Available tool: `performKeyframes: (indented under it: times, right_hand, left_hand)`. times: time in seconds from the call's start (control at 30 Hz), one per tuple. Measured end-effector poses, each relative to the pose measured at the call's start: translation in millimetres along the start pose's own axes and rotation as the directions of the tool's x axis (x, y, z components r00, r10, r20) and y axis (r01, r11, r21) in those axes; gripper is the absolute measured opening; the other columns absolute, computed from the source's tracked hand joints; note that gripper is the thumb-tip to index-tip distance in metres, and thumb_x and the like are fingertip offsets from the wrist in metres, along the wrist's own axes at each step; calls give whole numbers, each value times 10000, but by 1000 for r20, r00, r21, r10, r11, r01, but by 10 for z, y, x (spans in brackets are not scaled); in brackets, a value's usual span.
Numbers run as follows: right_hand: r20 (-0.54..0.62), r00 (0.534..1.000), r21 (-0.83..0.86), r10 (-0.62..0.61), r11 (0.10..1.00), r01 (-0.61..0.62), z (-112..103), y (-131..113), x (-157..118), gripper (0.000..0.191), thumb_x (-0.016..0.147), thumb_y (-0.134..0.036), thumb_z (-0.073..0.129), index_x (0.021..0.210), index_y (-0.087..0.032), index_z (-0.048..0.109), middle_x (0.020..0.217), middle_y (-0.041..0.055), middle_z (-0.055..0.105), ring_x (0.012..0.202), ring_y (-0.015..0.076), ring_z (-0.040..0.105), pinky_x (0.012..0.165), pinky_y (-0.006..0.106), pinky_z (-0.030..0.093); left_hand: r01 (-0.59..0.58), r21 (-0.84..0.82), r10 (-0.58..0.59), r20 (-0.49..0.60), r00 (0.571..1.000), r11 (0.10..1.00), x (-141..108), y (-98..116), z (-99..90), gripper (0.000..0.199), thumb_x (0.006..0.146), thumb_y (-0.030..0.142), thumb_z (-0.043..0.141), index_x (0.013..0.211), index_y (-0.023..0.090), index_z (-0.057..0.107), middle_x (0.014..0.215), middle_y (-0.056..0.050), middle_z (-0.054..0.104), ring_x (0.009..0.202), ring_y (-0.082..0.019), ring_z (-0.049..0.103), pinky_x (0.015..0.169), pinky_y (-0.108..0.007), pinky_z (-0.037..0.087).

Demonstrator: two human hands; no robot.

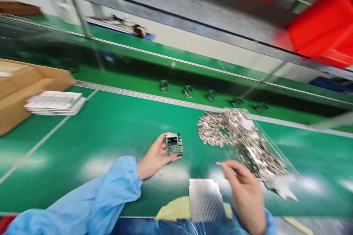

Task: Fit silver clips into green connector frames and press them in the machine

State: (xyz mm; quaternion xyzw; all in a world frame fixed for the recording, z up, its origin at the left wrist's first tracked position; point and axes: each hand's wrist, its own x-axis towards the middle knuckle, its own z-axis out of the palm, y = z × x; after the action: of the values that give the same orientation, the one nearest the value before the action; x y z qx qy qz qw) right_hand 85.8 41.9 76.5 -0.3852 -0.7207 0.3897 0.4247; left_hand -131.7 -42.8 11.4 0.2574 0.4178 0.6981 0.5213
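My left hand (155, 157) holds a small green circuit board (174, 145) by its edges, with a dark square opening and metal parts on its face. To the right, my right hand (244, 187) pinches a tiny metal piece (218, 162) between thumb and forefinger, apart from the board. Beyond that hand lies a heap of small silvery metal parts (213, 128), spilling from a clear plastic bag (271, 154). Between my hands, near the table edge, sits a ridged silvery sheet (205, 196) over a yellow cloth (172, 209).
Several similar boards (188, 91) stand in a row on the green strip (138, 84) behind the table's metal rail. At left are an open cardboard box (52, 75) and a stack of white sheets (55, 103). A red bin (325, 29) rests on the shelf at upper right.
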Motion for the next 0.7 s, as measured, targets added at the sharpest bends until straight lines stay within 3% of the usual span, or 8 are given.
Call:
performKeyframes:
  times: [0.1,0.3,0.7]
  right_hand:
    - [104,994,-33,14,999,-11,171,31,-139,161,814,-317,684,708,-197,667,779,35,605,747,182,575,645,280,451]
    - [136,983,-14,124,992,-124,625,-45,-326,110,838,-246,610,765,-203,679,1076,89,581,983,223,560,725,301,448]
    - [75,981,33,180,983,-183,763,-43,-468,106,809,-189,612,719,-202,665,1092,107,561,1023,265,536,754,355,459]
  left_hand:
    - [12,59,-17,80,997,998,-89,-19,21,620,716,256,787,1202,239,403,999,-36,636,813,-152,677,808,-313,551]
    - [6,162,-29,141,990,987,-330,-24,124,530,781,271,718,1227,242,433,1159,-90,567,922,-163,646,784,-254,554]
    - [-41,247,0,161,987,968,-410,-48,172,471,802,256,682,1221,236,467,1125,-90,594,953,-172,637,814,-263,550]
